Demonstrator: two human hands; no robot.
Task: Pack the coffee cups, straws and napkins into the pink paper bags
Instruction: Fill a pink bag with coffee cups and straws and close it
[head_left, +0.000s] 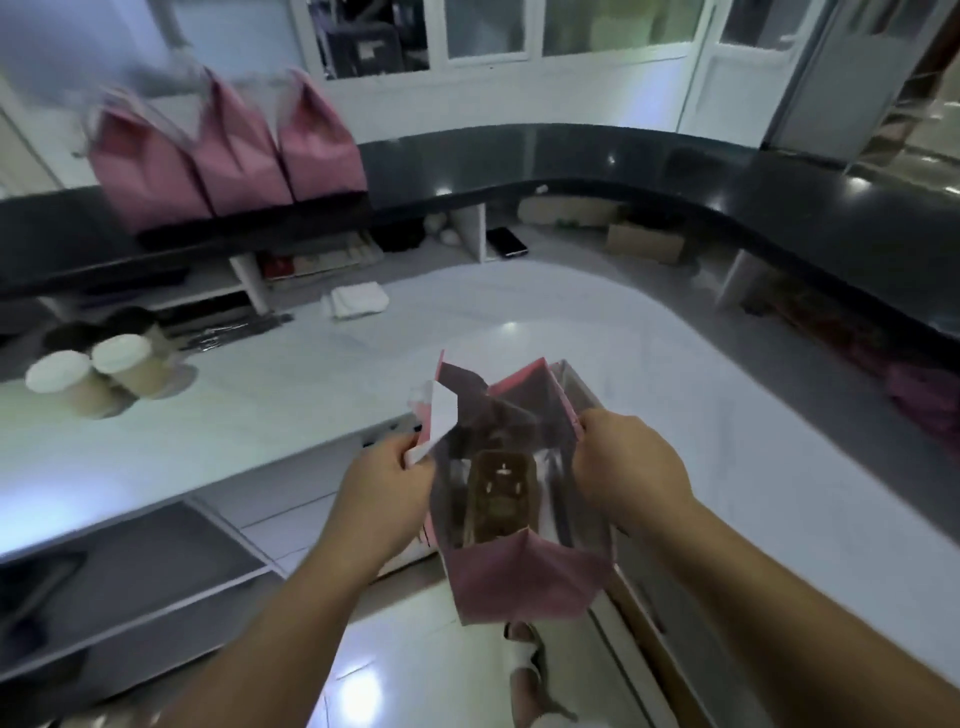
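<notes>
We hold an open pink paper bag (524, 571) over the near edge of the white counter (270, 395), left hand (387, 486) pinching its left rim, right hand (631, 467) gripping the right rim, the hands apart. A brown cup carrier (501, 493) sits inside. Three closed pink bags (234, 150) stand on the dark ledge (571, 156); lidded coffee cups (98, 374), blurred straws (228, 327) and napkins (356, 301) lie far left.

L hand (382, 486) + R hand (626, 467) grip open pink bag (524, 571) rims.
</notes>
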